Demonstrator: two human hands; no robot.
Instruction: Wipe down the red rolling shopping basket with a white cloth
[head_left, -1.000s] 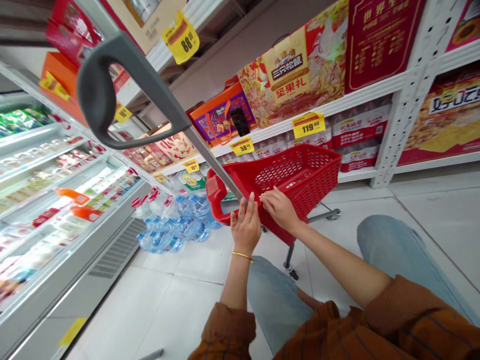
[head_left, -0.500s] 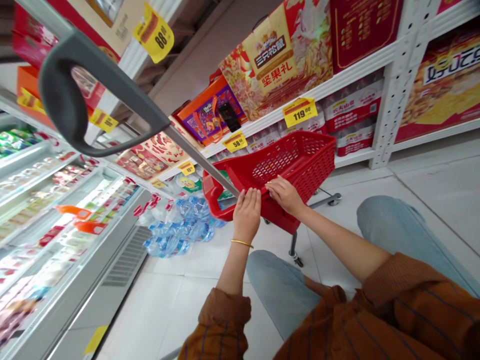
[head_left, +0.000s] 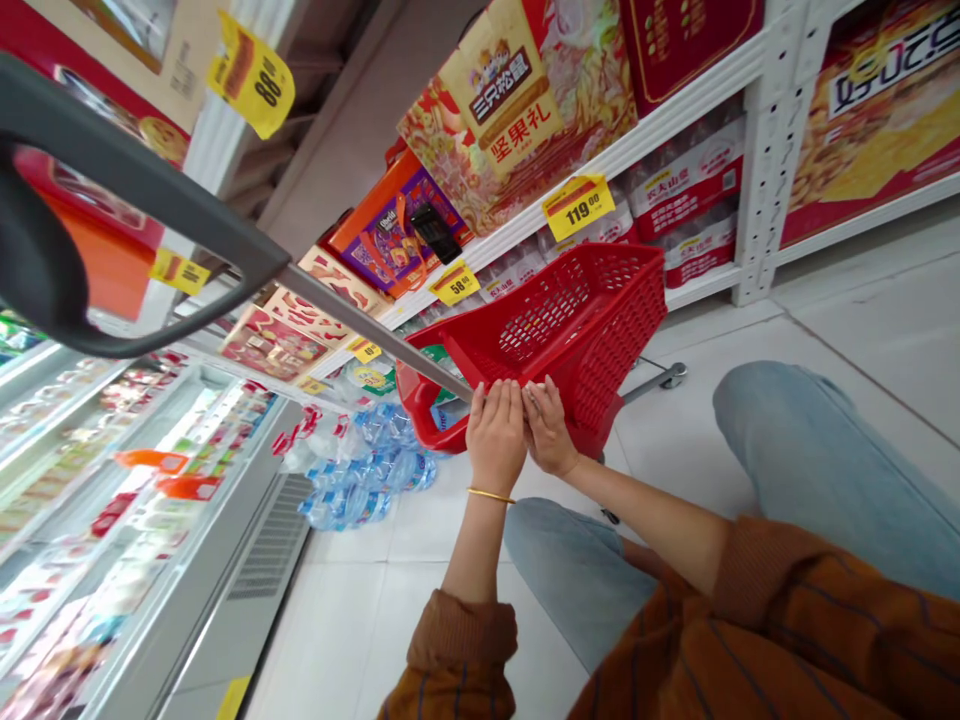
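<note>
A red plastic shopping trolley [head_left: 570,320] with perforated sides stands tilted in front of my knees. My left hand [head_left: 497,430], a gold bangle at its wrist, lies over the near rim with its fingers close together, beside the foot of the metal pole. Right against it, my right hand [head_left: 550,428] is on the same rim, fingers pointing up and slightly bent. Both thumbs are largely hidden. From the rim the pole [head_left: 375,335] slants up to a grey loop handle [head_left: 150,170] at upper left, which neither hand touches.
Behind the trolley a white shelf holds gift boxes [head_left: 510,100], a dark phone-like object [head_left: 436,232] and yellow price tags [head_left: 577,205]. Packs of blue water bottles [head_left: 367,470] stand on the floor. A refrigerated display [head_left: 180,540] runs along the left; tiled floor [head_left: 420,600] lies between.
My right hand has slid left along the rim until it meets my left hand. The trolley sits slightly lower and further left in view, and its handle looms larger.
</note>
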